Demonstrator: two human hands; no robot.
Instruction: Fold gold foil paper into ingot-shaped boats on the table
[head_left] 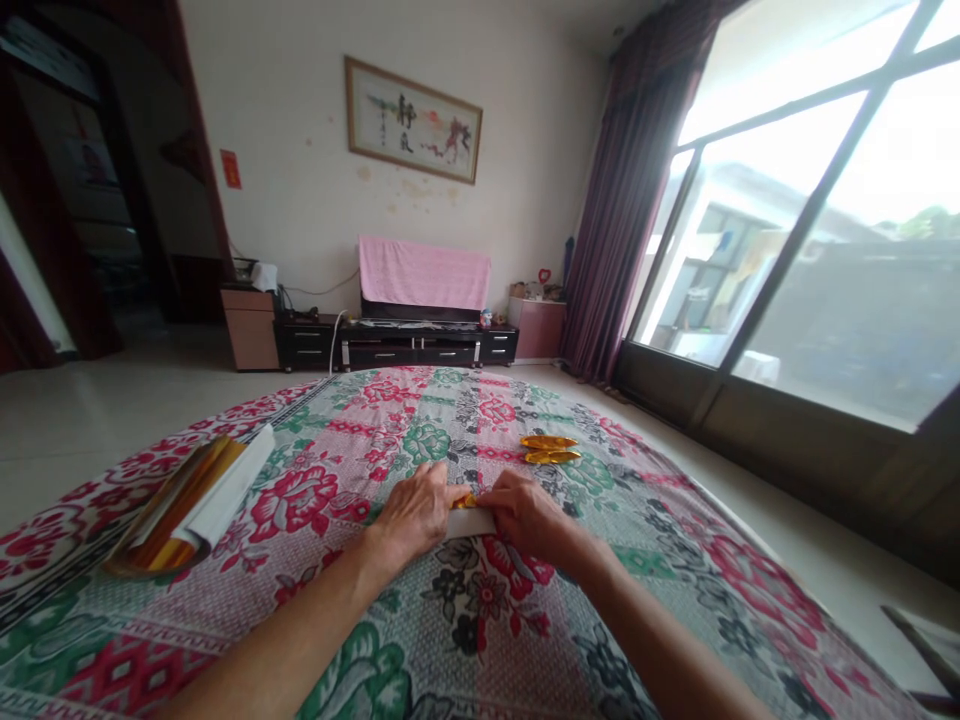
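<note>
Both hands meet near the middle of a flower-patterned cloth. Between them lies a small sheet of paper [469, 523], white on the visible face, with a gold strip along its far edge. My left hand [417, 507] has its fingers closed at the paper's left end. At the right end, my right hand [523, 508] presses its bent fingers onto the gold edge. Just beyond the right hand lie two folded gold paper pieces [550, 449], long and pointed at the ends. To the left, a stack of gold and white paper sheets [196, 510] rests in a clear wrapper.
The patterned cloth [480, 620] covers a wide round-edged surface. Beyond it stand a low black cabinet [420, 350] and a television under a pink towel [424, 272]. A purple curtain [626, 190] and large windows are at the right; a dark doorway is at the left.
</note>
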